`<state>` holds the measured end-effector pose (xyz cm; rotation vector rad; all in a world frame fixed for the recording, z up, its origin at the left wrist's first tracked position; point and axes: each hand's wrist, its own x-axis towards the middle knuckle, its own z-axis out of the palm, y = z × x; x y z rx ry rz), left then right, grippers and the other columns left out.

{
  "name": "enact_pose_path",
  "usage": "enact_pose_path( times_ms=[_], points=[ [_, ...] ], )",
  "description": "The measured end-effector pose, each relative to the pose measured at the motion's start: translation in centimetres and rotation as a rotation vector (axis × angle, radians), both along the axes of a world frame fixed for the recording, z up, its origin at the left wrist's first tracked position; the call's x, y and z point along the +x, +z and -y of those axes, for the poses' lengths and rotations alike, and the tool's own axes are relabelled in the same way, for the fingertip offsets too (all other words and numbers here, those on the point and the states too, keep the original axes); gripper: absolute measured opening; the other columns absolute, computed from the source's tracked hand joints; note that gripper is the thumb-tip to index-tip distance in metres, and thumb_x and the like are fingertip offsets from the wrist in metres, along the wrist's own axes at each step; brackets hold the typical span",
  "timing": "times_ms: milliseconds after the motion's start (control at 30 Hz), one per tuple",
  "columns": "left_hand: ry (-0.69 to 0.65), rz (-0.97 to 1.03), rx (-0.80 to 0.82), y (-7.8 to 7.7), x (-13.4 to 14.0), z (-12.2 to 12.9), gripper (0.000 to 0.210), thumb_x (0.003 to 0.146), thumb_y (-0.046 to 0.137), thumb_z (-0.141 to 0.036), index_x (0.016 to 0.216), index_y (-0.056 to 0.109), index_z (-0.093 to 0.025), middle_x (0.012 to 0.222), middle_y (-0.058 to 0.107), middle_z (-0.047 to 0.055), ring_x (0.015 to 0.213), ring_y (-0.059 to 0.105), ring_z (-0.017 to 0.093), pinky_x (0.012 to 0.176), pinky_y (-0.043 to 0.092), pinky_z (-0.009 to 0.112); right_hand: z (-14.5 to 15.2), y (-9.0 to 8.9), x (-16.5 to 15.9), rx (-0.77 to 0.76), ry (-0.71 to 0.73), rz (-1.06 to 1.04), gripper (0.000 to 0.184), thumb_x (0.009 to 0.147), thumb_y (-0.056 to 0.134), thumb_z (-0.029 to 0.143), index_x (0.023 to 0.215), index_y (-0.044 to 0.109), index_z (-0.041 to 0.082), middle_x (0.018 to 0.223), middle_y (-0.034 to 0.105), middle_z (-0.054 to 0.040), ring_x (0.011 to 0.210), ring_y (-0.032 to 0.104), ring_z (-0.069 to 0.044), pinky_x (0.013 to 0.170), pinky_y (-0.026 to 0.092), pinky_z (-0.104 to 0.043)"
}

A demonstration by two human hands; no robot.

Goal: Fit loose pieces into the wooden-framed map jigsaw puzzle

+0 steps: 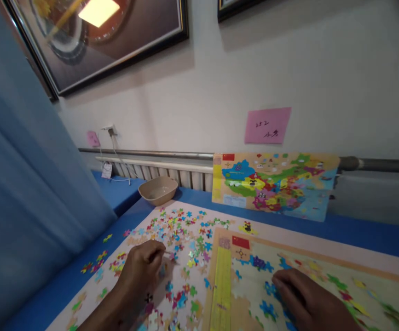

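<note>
At lower right, the right hand (311,294) half-curls its fingers over the puzzle board (222,282); lower left, the left hand (144,263) curls loosely above puzzle pieces (182,299), any hold unclear; fitting seems underway, calling for matching against the centre-right map (275,186)

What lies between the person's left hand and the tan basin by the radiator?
In the head view, loose jigsaw pieces of many colours lie scattered on the pale pink sheet between the left hand and the basin.
</note>
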<state>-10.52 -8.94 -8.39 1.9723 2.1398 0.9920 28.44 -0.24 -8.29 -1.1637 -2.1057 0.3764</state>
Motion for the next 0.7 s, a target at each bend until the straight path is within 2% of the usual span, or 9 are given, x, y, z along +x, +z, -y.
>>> enact_pose_path(
  times_ms=[133,300,433,500,600,700],
  points=[
    [-0.164,-0.197,0.042,-0.8,1.3,1.7,0.026,0.096,0.049,-0.017,0.077,0.067,-0.021,0.076,0.065,0.004,0.073,0.060,0.018,0.069,0.042,0.030,0.6,0.7,-0.4,-0.051,-0.032,0.039,0.034,0.096,0.048,0.049,0.084,0.069,0.026,0.082,0.073,-0.0029,0.070,0.070,-0.021,0.062,0.054,-0.028],
    [-0.289,-0.246,0.039,-1.4,0.7,0.9,0.031,0.099,0.047,-0.016,0.075,0.066,-0.020,0.069,0.063,0.003,0.069,0.058,0.016,0.068,0.043,0.029,0.3,0.2,-0.4,-0.065,-0.032,0.055,0.035,0.096,0.049,0.052,0.084,0.069,0.026,0.080,0.073,-0.0028,0.067,0.069,-0.021,0.060,0.053,-0.029],
    [-0.298,-0.229,0.019,-0.7,-0.5,0.9,0.020,0.095,0.053,-0.015,0.087,0.070,-0.022,0.078,0.069,0.002,0.078,0.062,0.017,0.076,0.046,0.032,0.0,-0.5,0.0,-0.039,-0.018,0.048,0.036,0.096,0.049,0.054,0.084,0.069,0.027,0.078,0.072,-0.0030,0.065,0.068,-0.021,0.057,0.053,-0.029],
    [-0.278,-0.212,0.008,-0.3,-0.8,1.2,0.024,0.093,0.050,-0.011,0.089,0.070,-0.022,0.082,0.071,0.003,0.081,0.063,0.018,0.077,0.046,0.033,-0.1,-0.8,0.3,-0.046,-0.008,0.069,0.035,0.096,0.050,0.056,0.085,0.069,0.027,0.079,0.073,-0.0027,0.065,0.069,-0.021,0.056,0.053,-0.029],
    [-0.240,-0.199,-0.005,0.3,-0.8,1.6,0.029,0.092,0.044,-0.007,0.089,0.070,-0.020,0.084,0.070,0.004,0.084,0.062,0.019,0.077,0.046,0.035,-0.2,-1.3,0.6,-0.053,-0.009,0.101,0.035,0.097,0.051,0.058,0.089,0.069,0.029,0.082,0.074,-0.0021,0.067,0.070,-0.022,0.056,0.054,-0.029],
    [-0.224,-0.165,-0.083,0.7,-0.4,1.8,0.024,0.094,0.048,-0.013,0.085,0.070,-0.021,0.083,0.067,0.004,0.083,0.060,0.019,0.076,0.045,0.035,-0.4,-1.9,1.0,-0.043,-0.029,0.113,0.038,0.097,0.050,0.062,0.090,0.070,0.030,0.083,0.074,-0.0023,0.068,0.071,-0.023,0.055,0.054,-0.030]
  ],
)
